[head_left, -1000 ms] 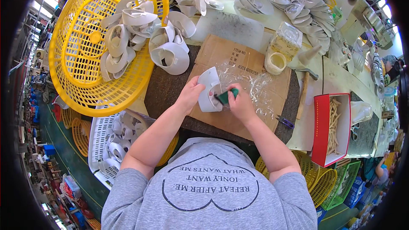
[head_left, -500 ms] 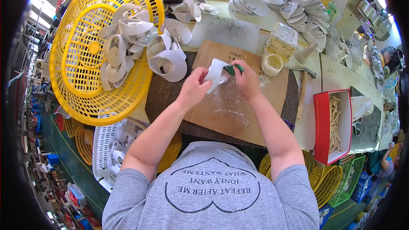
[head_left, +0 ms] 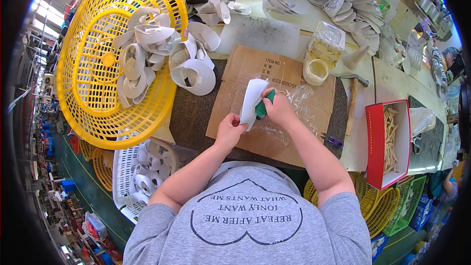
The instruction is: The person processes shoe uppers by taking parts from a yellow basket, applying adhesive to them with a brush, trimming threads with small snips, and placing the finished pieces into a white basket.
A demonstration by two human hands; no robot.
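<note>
In front of me, over a flat cardboard sheet (head_left: 230, 81), is a curved white piece (head_left: 250, 102) that looks like a shoe upper. My left hand (head_left: 230, 131) pinches its near end between thumb and fingers. My right hand (head_left: 280, 109) is closed on a small dark-green textured pad (head_left: 261, 108), which lies against the right side of the white piece. The fingers hide part of the pad, so its exact kind is unclear. Shreds of thin clear material are scattered on the cardboard around the right hand.
A large yellow basket (head_left: 67, 83) leans at left, with white uppers (head_left: 194, 75) beside it. At the cardboard's far right stand a stained block-shaped container (head_left: 327, 39) and a round pot (head_left: 316, 70). A hammer (head_left: 353, 103) lies near a red box (head_left: 377, 147) of wooden sticks.
Both hands have come nearer to me with the white piece, which now stands more upright. The green pad has moved from its far end to its right side.
</note>
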